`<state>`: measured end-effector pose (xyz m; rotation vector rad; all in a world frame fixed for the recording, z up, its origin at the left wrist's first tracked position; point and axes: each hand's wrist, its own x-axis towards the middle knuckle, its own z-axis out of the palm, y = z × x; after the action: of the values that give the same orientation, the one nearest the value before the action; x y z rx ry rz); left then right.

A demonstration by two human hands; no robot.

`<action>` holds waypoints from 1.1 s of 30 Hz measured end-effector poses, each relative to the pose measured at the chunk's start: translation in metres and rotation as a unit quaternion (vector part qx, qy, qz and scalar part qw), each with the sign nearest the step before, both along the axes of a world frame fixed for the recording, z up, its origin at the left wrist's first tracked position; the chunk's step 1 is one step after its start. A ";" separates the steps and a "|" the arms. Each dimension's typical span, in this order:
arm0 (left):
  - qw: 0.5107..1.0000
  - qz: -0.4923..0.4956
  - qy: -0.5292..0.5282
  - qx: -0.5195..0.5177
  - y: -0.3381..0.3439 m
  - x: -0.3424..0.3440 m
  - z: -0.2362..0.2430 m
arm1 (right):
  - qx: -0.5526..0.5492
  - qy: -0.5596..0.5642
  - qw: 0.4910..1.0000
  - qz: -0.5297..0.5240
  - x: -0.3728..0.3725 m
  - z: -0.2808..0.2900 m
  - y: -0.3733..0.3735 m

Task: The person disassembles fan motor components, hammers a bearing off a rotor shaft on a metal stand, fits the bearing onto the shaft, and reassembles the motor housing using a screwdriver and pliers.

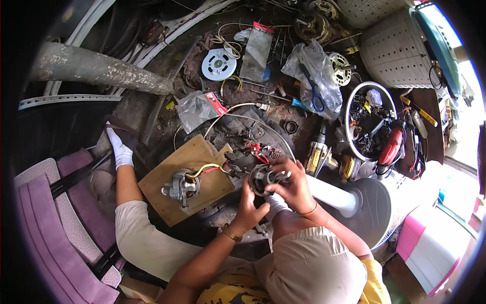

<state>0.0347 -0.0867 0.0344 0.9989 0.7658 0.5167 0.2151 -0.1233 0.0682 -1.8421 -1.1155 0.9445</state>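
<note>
A round metal part (260, 180) is right of the wooden board (195, 152), held between the person's left hand (248, 209) and right hand (295, 188). A wired motor (181, 188) rests on the board; a yellow drill (316, 156) lies farther right.

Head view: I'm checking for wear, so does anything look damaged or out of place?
The thick pole at upper left looks worn: its grey surface is blotched with pale patches, as though the paint has flaked.
</note>
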 end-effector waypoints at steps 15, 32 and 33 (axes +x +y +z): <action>0.974 0.096 0.001 -0.203 0.008 -0.003 -0.038 | -0.263 -0.213 0.937 0.094 0.081 -0.166 0.151; 0.976 0.094 0.093 -0.175 0.027 0.022 -0.036 | 0.050 -0.224 0.972 -0.054 0.102 -0.181 0.164; 0.976 0.113 0.099 -0.158 0.026 0.020 -0.036 | 0.052 -0.221 0.972 -0.052 0.098 -0.177 0.173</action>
<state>0.0546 -0.0603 -0.0016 0.6758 1.1120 0.4764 0.3132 0.0501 -0.1087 -2.0559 -1.2862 0.4112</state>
